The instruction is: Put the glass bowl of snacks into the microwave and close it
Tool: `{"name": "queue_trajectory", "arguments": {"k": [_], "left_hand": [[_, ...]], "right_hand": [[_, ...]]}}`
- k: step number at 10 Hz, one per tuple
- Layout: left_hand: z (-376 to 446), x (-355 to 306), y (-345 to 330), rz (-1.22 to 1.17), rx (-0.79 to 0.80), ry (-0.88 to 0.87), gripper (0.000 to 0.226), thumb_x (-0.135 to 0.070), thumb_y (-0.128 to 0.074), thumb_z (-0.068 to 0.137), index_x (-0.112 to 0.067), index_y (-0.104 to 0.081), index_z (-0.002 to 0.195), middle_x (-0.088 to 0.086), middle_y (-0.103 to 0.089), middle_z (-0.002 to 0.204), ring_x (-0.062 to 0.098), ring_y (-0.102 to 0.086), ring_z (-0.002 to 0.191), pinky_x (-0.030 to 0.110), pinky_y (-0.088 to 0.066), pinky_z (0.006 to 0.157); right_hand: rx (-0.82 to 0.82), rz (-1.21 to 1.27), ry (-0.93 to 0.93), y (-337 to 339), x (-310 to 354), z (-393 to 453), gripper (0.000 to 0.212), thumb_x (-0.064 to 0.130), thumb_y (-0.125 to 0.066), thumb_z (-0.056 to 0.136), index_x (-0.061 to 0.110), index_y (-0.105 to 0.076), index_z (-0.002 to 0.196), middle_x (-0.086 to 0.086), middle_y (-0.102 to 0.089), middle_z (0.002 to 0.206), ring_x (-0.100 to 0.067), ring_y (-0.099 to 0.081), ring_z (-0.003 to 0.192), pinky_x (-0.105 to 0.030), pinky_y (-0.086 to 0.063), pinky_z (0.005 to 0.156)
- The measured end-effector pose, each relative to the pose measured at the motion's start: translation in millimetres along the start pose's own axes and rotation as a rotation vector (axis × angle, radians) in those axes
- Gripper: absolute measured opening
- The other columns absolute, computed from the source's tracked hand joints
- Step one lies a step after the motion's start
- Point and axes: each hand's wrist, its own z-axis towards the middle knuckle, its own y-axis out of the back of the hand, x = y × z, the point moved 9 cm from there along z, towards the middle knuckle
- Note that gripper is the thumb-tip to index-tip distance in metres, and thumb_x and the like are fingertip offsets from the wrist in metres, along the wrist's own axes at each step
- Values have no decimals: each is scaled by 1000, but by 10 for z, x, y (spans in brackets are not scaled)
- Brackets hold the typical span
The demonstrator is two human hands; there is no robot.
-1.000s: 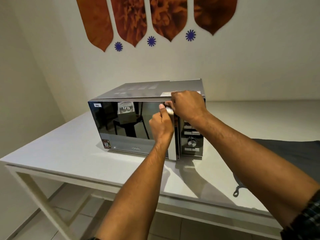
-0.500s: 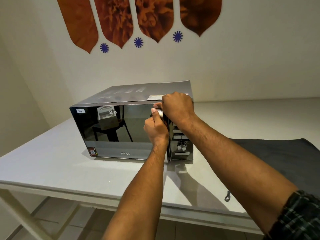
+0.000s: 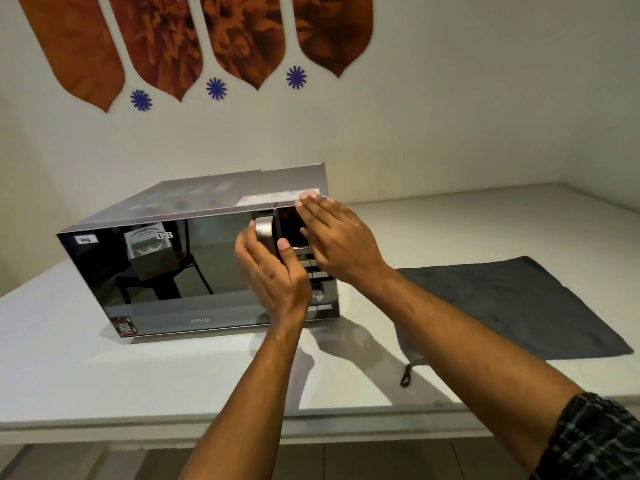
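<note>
A silver microwave (image 3: 194, 202) with a dark mirrored door (image 3: 166, 271) stands on the white table (image 3: 104, 375); the door is shut. Its silver handle (image 3: 264, 228) shows at the door's right edge. My left hand (image 3: 270, 271) hovers just in front of the handle, fingers spread and off it. My right hand (image 3: 341, 237) is flat and open against the top right corner, over the control panel (image 3: 318, 292). The glass bowl of snacks is not visible; the door only reflects the room.
A dark grey cloth (image 3: 512, 306) with a small loop lies on the table to the right of the microwave. Orange leaf shapes and blue flower stickers decorate the wall behind. The table's front edge runs below my forearms.
Both hands have let go: the left has come off the handle and opened, and the right has opened flat at the top corner. The view has shifted slightly.
</note>
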Motion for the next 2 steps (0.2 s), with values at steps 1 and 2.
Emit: {"name": "queue_trajectory", "arguments": {"k": [1, 2], "left_hand": [[-209, -241, -136, 95, 69, -235, 59, -32, -36, 100, -9, -31, 154, 11, -32, 161, 23, -29, 149, 32, -22, 121], [-608, -479, -610, 124, 325, -449, 63, -36, -28, 103, -7, -21, 158, 9, -17, 168, 20, -10, 156, 38, -9, 126]], "right_hand": [[-36, -23, -26, 91, -243, -349, 51, 25, -49, 101, 4, -45, 148, -13, -45, 154, -24, -40, 145, -37, -30, 120], [-8, -73, -170, 160, -693, -797, 55, 28, -47, 103, 6, -39, 152, -11, -38, 158, -21, -32, 149, -36, -26, 122]]}}
